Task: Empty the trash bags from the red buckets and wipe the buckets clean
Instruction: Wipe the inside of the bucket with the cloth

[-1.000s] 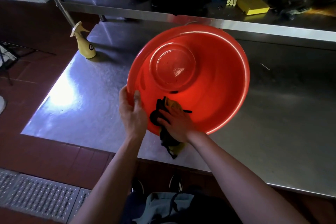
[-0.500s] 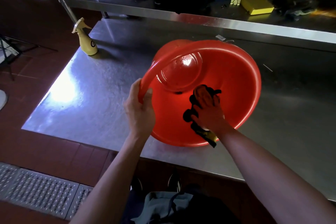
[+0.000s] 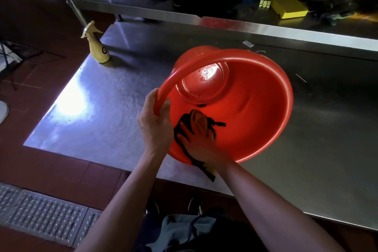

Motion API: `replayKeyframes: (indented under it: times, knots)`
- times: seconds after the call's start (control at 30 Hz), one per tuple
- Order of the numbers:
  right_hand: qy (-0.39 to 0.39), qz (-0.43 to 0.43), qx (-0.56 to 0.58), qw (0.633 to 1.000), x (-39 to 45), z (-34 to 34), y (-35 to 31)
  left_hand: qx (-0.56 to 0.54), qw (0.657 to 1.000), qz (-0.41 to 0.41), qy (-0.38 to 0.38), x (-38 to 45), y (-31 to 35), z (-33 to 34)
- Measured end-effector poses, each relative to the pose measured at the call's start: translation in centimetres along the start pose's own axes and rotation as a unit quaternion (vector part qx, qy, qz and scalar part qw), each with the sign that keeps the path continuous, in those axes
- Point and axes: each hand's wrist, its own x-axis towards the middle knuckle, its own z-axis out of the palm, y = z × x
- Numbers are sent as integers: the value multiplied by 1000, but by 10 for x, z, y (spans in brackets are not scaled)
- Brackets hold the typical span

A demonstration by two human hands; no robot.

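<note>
One steel table (image 3: 106,120) carries the red bucket (image 3: 255,108), tipped on its side with its mouth toward the person. Left hand (image 3: 156,125) grips the rim (thumb inside). Right hand (image 3: 199,139) presses a dark cloth (image 3: 184,127) against the inner wall. Yellow spray bottle (image 3: 98,49) stands well apart.

The bucket (image 3: 255,112) is glossy red plastic, the worktop (image 3: 327,149) brushed shiny metal, the rag (image 3: 201,120) soft dark cloth, the far-left spray bottle (image 3: 97,48) smooth yellow plastic.
</note>
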Motion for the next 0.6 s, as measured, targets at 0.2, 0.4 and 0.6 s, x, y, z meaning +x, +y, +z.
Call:
replayKeyframes:
  times: [0.2,0.4,0.6]
  knots:
    - [97,-116,131,980,-26,-1,-48,5,999,-37,17,8,-2,-6]
    - [116,-157,-39,980,-27,23,-10,5,999,-48,23,13,-4,-9]
    - [54,-126,-138,981,-41,25,33,-12,999,-36,15,15,-4,-11]
